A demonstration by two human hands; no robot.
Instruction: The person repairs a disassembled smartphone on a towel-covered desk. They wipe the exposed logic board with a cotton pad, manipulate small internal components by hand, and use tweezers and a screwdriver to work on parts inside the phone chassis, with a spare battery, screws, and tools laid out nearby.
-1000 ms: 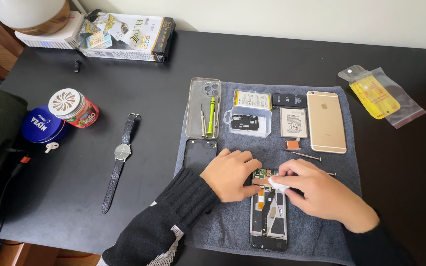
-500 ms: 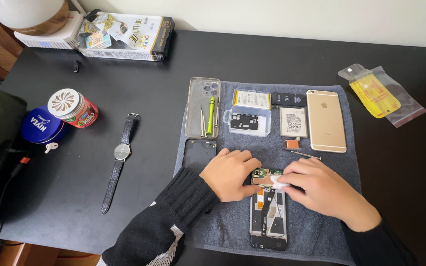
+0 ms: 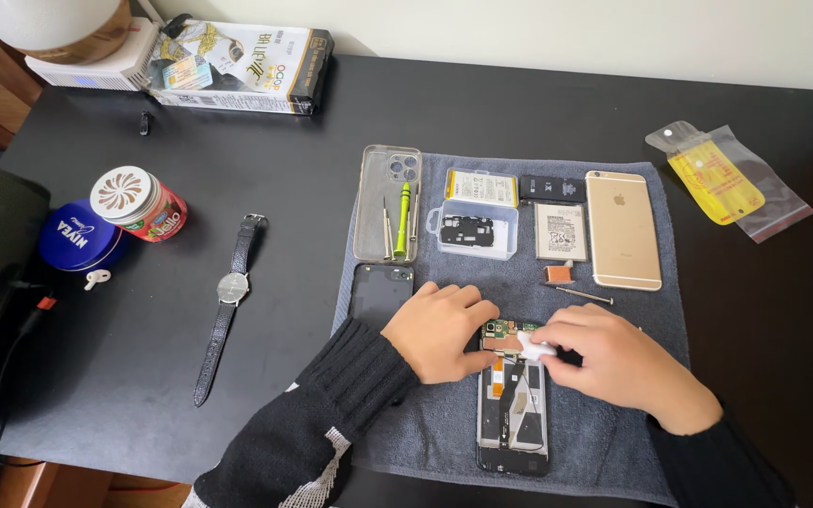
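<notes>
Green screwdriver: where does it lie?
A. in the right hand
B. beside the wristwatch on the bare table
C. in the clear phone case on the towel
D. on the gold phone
C: the green screwdriver lies inside the clear phone case at the towel's upper left corner, well above the left hand and right hand.

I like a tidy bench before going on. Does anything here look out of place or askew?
Mostly orderly. One small screwdriver lies slanted on the grey towel near the right hand, apart from the others in the clear phone case. A tiny white piece lies loose beside the blue tin.
</notes>
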